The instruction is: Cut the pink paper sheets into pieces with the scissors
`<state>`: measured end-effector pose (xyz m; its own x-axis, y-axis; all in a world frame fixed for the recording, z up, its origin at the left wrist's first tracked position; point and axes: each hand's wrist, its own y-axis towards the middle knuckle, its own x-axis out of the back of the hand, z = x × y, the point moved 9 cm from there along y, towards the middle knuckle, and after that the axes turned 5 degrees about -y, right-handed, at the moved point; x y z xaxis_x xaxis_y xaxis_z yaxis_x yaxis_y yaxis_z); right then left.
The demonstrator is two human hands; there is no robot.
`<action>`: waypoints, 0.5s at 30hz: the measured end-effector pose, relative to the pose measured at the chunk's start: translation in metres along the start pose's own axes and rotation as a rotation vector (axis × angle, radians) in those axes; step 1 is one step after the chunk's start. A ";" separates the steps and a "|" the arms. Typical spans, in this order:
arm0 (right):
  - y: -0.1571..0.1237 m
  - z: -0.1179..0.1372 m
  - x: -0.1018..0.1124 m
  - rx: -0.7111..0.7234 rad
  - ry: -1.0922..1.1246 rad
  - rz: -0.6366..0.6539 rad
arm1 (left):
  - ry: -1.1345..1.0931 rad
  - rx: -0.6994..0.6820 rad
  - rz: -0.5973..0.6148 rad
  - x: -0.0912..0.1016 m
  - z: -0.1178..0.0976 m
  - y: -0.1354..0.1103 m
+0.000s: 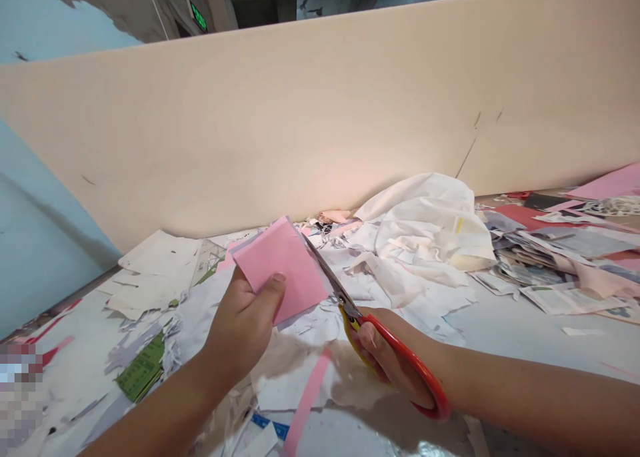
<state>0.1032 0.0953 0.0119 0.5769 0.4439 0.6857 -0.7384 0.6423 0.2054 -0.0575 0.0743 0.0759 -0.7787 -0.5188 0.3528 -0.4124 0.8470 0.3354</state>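
A square of pink paper [295,264] is pinched in my left hand [253,317], thumb on top and fingers hidden beneath. A greyish sheet edge peeks out behind the pink one. My right hand [395,350] grips a pair of scissors [345,297] with red and yellow handles. Their blades point up and to the left along the right edge of the pink paper. How far the blades are apart cannot be made out. Below the hands, a narrow pink strip [307,404] lies on the scraps.
White paper scraps [310,324] cover much of the table. A crumpled white sheet [430,224] rises behind my right hand. Mixed papers [545,250] pile up at the right, and folded green paper [143,370] lies at the left. A beige panel [300,124] stands along the back.
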 end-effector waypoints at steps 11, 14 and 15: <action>0.000 -0.008 -0.004 -0.074 0.098 0.036 | -0.054 0.020 0.026 -0.002 0.002 0.002; -0.001 -0.009 -0.004 -0.088 0.216 0.030 | -0.047 0.025 0.025 -0.003 0.003 0.003; -0.002 -0.006 -0.002 -0.062 0.235 0.014 | -0.034 0.024 0.022 -0.002 0.002 0.003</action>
<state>0.1052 0.0970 0.0060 0.6378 0.5811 0.5055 -0.7279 0.6694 0.1489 -0.0582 0.0779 0.0739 -0.8028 -0.4965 0.3302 -0.4062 0.8608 0.3068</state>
